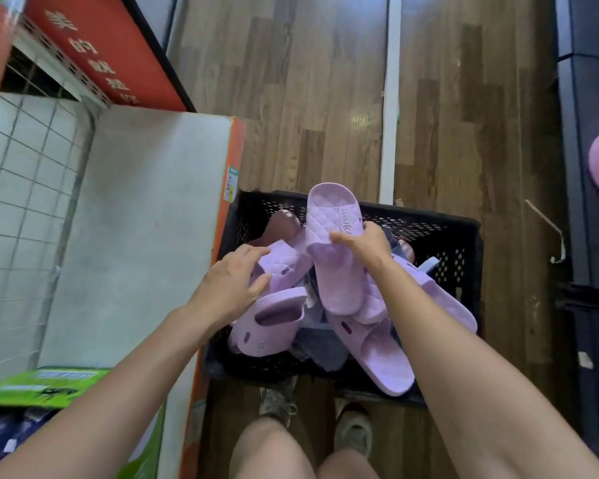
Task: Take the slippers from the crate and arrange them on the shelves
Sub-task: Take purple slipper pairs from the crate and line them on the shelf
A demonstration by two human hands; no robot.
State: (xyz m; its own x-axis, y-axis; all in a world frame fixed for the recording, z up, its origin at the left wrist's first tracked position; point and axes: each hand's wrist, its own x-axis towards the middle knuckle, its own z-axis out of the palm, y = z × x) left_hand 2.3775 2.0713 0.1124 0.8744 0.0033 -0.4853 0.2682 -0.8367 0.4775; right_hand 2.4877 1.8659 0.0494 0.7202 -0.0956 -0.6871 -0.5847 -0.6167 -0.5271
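Head view: black crate [429,219] sits on the wood floor at frame centre, just right of the white shelf board [135,219] with the orange edge. The crate is piled with lilac slippers, loose and overlapping. Right hand [360,242] is curled round the strap of one lifted slipper [339,278], thumb on the quilted top, sole facing the camera, toe end up above the far rim. Left hand [236,281] is spread, fingers laid flat on a second slipper [284,261] at the crate's left side. It touches but isn't closed round it as far as I can tell.

Step is likely pairing up two slippers before moving them to the shelf board, which is bare where visible.

Risks:
- The lifted slipper is held only at the strap, so it could swing or slide out on the way left
- The pile is tangled, so pulling the second slipper may drag neighbours along
- One slipper [391,371] at lower right already hangs over the near rim; a nudge to the pile could tip it onto the floor by the person's shoes [277,399]
- Left/right match of the two slippers isn't readable, so a mismatched pair is possible
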